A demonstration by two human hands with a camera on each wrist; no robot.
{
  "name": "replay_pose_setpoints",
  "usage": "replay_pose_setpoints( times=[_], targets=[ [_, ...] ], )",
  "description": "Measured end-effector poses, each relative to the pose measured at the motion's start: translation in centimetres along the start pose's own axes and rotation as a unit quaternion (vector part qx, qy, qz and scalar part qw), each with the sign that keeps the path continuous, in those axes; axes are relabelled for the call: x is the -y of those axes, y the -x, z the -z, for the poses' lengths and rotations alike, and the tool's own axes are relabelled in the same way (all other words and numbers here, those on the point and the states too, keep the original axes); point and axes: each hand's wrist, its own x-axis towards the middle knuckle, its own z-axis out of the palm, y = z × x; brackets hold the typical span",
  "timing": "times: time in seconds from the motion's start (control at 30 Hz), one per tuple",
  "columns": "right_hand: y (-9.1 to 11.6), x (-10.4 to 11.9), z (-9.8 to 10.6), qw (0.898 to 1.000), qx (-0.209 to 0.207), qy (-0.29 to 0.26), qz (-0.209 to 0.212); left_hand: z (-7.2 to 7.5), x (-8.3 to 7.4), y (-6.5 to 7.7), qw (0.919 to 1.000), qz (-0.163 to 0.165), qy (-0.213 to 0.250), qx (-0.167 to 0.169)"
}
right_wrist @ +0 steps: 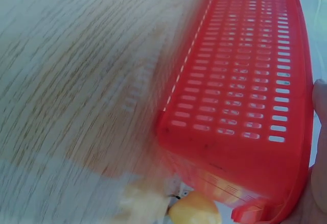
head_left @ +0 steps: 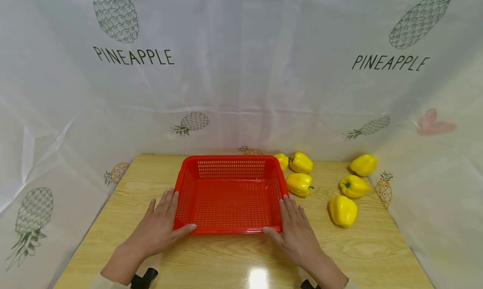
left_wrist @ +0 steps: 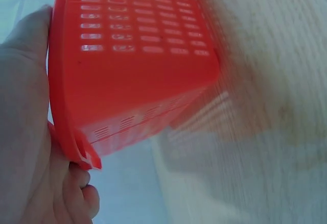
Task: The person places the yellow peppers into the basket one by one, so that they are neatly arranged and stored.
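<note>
A red plastic basket [head_left: 234,230] with slotted sides stands on the wooden table, its inside bare. My left hand [head_left: 160,224] holds its near left corner, the thumb on the front rim and the fingers along the left side. In the left wrist view, fingertips [left_wrist: 91,199] curl below the rim's lip. At the near right corner my right hand [head_left: 296,230] grips the basket in the same way, thumb on the front rim. The right wrist view shows the basket's slotted front wall [right_wrist: 230,81], with only part of that hand at the edge.
Right of the basket lie yellow bell peppers [head_left: 299,184], one partly hidden behind its rim. Three more yellow peppers [head_left: 343,211] form a line near the table's right edge. A pineapple-printed sheet [head_left: 241,83] hangs behind and beside the wooden table [head_left: 211,264].
</note>
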Motion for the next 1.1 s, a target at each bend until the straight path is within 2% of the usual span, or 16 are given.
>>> replay_pose_setpoints(
  times=[0.37,0.6,0.77,0.9,1.0,1.1],
  targets=[
    [-0.1,0.3,0.1,1.0,0.002,0.002,0.006,0.3,0.3,-0.3,0.9999,-0.01,-0.004,0.008],
    [-0.4,-1.1,1.7,0.999,0.014,-0.004,0.029,0.5,0.0,-0.7,0.9997,-0.018,-0.014,0.011],
    [-2.0,-3.3,3.0,0.999,0.017,-0.037,0.033,0.4,0.1,-0.6,0.9995,-0.02,-0.022,0.013],
    [-4.2,-6.2,4.0,0.999,0.015,-0.042,-0.003,0.5,0.3,-0.6,0.9996,-0.018,-0.02,0.012],
    [-5.8,-8.5,4.3,1.0,0.007,0.006,-0.01,0.6,0.4,-0.6,0.9996,-0.018,-0.016,0.012],
    [-7.0,-10.3,4.3,0.997,0.0,0.075,0.011,0.5,0.5,-0.5,0.9996,-0.018,-0.013,0.016]
  ],
)
